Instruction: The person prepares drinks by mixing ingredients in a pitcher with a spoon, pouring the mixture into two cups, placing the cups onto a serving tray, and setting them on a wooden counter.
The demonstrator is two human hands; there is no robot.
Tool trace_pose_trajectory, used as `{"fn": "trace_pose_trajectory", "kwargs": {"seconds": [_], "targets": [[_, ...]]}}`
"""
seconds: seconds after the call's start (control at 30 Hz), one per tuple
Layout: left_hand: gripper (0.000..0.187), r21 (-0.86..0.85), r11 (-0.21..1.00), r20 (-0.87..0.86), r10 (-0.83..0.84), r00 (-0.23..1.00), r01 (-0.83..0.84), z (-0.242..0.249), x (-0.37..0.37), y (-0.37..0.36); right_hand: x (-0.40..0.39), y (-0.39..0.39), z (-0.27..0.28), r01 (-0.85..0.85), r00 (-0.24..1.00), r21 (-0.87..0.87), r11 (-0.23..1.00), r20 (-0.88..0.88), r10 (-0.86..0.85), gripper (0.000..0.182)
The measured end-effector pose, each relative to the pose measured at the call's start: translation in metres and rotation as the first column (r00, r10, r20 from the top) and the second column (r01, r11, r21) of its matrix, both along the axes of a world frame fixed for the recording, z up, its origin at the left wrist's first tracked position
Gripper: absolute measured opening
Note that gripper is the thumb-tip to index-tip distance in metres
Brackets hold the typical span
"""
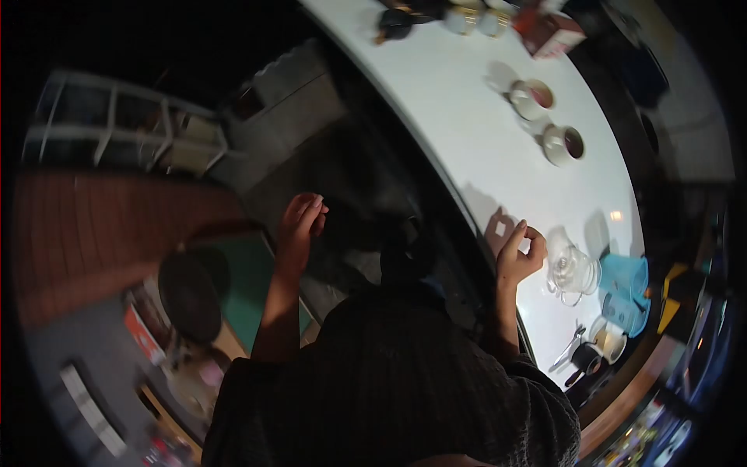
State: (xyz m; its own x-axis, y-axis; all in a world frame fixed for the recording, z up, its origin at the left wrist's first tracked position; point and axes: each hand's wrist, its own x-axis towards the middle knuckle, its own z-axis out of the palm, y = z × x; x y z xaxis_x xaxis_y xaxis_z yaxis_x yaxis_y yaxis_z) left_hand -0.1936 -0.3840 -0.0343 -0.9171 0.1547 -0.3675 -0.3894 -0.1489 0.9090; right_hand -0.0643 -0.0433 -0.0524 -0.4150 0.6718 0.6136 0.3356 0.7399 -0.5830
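Observation:
My left hand (303,215) hangs in the air over the dark floor beside the white table (467,132). Its fingers are loosely curled together, and I see nothing in them. Above the table's near edge is my right hand (521,255), thumb and finger bent into a ring with no object showing inside. A clear glass teapot (572,272) stands just right of that hand, apart from it. Farther up the table are two white cups (534,100) with dark reddish contents in them.
Light blue plastic containers (625,292) stand beyond the teapot. Near them lie metal utensils (572,349) and a cream cup (609,342). A red-brown box (551,33) and gold-banded cups (462,19) occupy the far end. A round dark stool seat (189,300) is at left.

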Motion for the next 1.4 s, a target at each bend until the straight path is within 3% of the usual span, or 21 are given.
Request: {"fn": "trace_pose_trajectory", "kwargs": {"seconds": [0.17,0.3,0.4,0.47,0.57,0.63,0.73,0.8,0.83,0.9,0.93,0.97,1.03,1.07,1.1,1.17,1.2,1.23,1.27,1.37,1.4], "targets": [[0.016,-0.025,0.937,-0.052,0.347,0.937,-0.348,0.018,0.114,-0.127,-0.015,-0.111,0.019,-0.364,0.931,-0.082,0.928,-0.034,0.362,0.016],[0.014,-0.079,0.763,-0.124,0.631,0.766,-0.642,0.049,0.215,-0.215,-0.029,-0.212,0.021,-0.660,0.749,-0.254,0.707,-0.150,0.645,0.019],[0.014,-0.050,0.598,-0.161,0.785,0.598,-0.800,0.056,0.290,-0.265,-0.037,-0.300,0.026,-0.824,0.545,-0.328,0.461,-0.238,0.804,0.017],[0.015,-0.029,0.440,-0.184,0.880,0.438,-0.897,0.063,0.324,-0.280,-0.041,-0.352,0.035,-0.880,0.405,-0.358,0.312,-0.222,0.887,0.015],[0.023,0.008,0.343,-0.194,0.922,0.335,-0.939,0.054,0.371,-0.302,-0.046,-0.431,0.040,-0.929,0.187,-0.356,0.102,-0.212,0.959,0.020],[0.027,-0.016,0.262,-0.156,0.953,0.261,-0.965,0.051,0.392,-0.306,-0.057,-0.476,0.025,-0.864,0.064,-0.501,-0.050,-0.208,0.976,0.023],[0.033,0.024,0.138,-0.093,0.986,0.135,-0.990,0.034,0.414,-0.314,-0.073,-0.543,0.002,-0.834,-0.068,-0.539,-0.120,-0.115,0.991,0.027],[0.036,0.050,0.000,-0.060,0.998,-0.003,-0.999,0.036,0.415,-0.315,-0.081,-0.589,-0.013,-0.758,-0.199,-0.645,-0.097,0.087,0.976,0.046],[0.036,0.036,-0.036,-0.058,0.998,-0.038,-0.999,0.034,0.415,-0.317,-0.086,-0.611,-0.029,-0.745,-0.234,-0.656,-0.122,0.086,0.968,0.046],[0.036,0.017,-0.065,-0.148,0.987,-0.067,-0.998,0.034,0.411,-0.325,-0.094,-0.654,-0.072,-0.706,-0.223,-0.705,-0.058,0.145,0.964,0.065],[0.037,-0.046,-0.092,-0.137,0.987,-0.085,-0.995,0.039,0.407,-0.328,-0.101,-0.671,-0.093,-0.715,-0.207,-0.697,0.062,0.295,0.933,0.072],[0.038,0.013,-0.108,-0.096,0.989,-0.109,-0.994,0.044,0.402,-0.332,-0.103,-0.688,-0.110,-0.702,-0.224,-0.711,0.049,0.286,0.932,0.072],[0.022,0.096,-0.039,-0.077,0.996,-0.046,-0.995,0.042,0.392,-0.339,-0.109,-0.711,-0.137,-0.356,-0.070,-0.881,0.311,0.357,0.932,0.071],[0.022,0.083,-0.044,-0.077,0.996,-0.050,-0.996,0.048,0.379,-0.344,-0.113,-0.718,-0.145,-0.346,-0.079,-0.886,0.310,0.356,0.931,0.071],[0.007,-0.047,-0.071,-0.049,0.996,-0.069,-0.996,0.056,0.362,-0.348,-0.114,-0.720,-0.150,-0.262,-0.093,-0.933,0.248,0.281,0.955,0.065],[0.015,-0.186,-0.087,-0.019,0.996,-0.085,-0.979,0.062,0.337,-0.356,-0.113,-0.720,-0.157,-0.088,-0.089,-0.989,0.120,0.127,0.988,0.055],[0.026,-0.168,-0.075,-0.036,0.997,-0.069,-0.983,0.062,0.328,-0.360,-0.106,-0.724,-0.150,-0.146,0.056,-0.964,0.223,0.217,0.975,0.061],[0.037,-0.147,-0.062,-0.054,0.997,-0.054,-0.987,0.063,0.321,-0.364,-0.103,-0.724,-0.143,-0.141,0.061,-0.964,0.226,0.220,0.974,0.061],[0.037,-0.151,-0.056,-0.053,0.997,-0.049,-0.987,0.064,0.315,-0.367,-0.102,-0.721,-0.137,-0.264,0.032,-0.945,0.196,0.194,0.980,0.057],[0.040,-0.013,0.195,-0.092,0.977,0.195,-0.981,0.067,0.305,-0.378,-0.109,-0.710,-0.117,-0.454,0.012,-0.878,0.152,0.165,0.986,0.051],[0.040,-0.017,0.206,-0.092,0.974,0.207,-0.978,0.064,0.300,-0.381,-0.113,-0.704,-0.113,-0.525,0.022,-0.838,0.153,0.166,0.986,0.050]]}}
